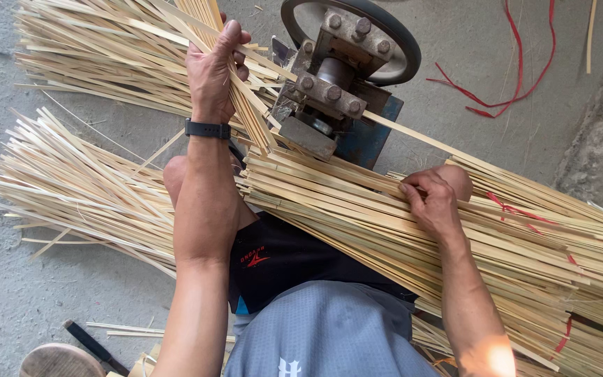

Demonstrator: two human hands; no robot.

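A broad bundle of pale bamboo strips point(385, 216) is laid across the person's lap, running from the middle down to the right edge. Further loose strips point(71, 188) are spread over the concrete floor point(29, 293) at the left. Beyond the bundle, a metal machine with a hand wheel point(340, 63) is seen. A sheaf of strips point(246, 105) is grasped by the clenched left hand point(212, 70) beside the machine. The bundle's top strips are pinched by the fingers of the right hand point(433, 202). A black wristband point(207, 129) is worn on the left wrist.
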